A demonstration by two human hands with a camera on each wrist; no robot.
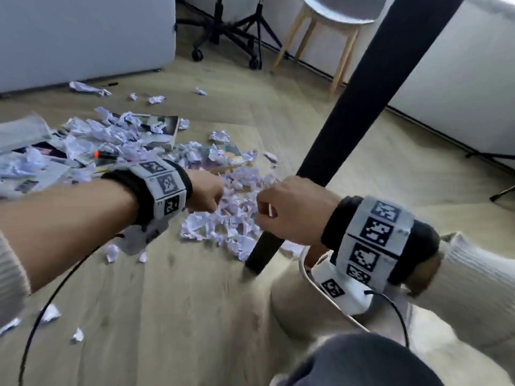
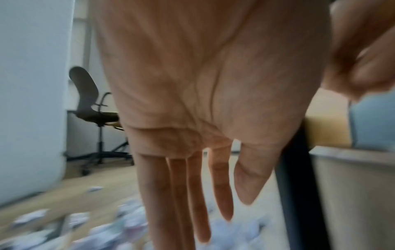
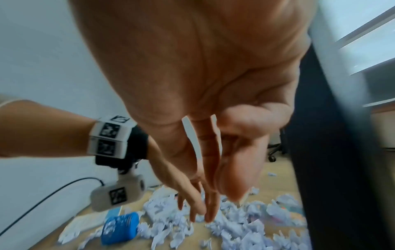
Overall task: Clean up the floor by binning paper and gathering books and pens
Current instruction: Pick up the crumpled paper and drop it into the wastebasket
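Note:
A heap of crumpled white paper (image 1: 231,218) lies on the wooden floor. My left hand (image 1: 207,200) hangs just above its left side, fingers straight and pointing down (image 2: 218,219), holding nothing. My right hand (image 1: 264,210) is over the heap's right side, close to a black table leg (image 1: 334,151). A thin white stick (image 3: 192,140) is tucked between its straight fingers; I cannot tell if it is a pen. Books (image 1: 163,129) and magazines (image 1: 50,151) lie half buried under paper further left. An orange-capped marker (image 1: 106,155) rests among them.
A blue ridged can (image 3: 119,226) lies on its side beside the paper. A black pen (image 1: 113,84) sits by the white cabinet (image 1: 83,37). Behind are an office chair base (image 1: 223,37), a wooden stool (image 1: 320,40) and tripod legs (image 1: 490,157). Loose scraps (image 1: 50,313) dot the near floor.

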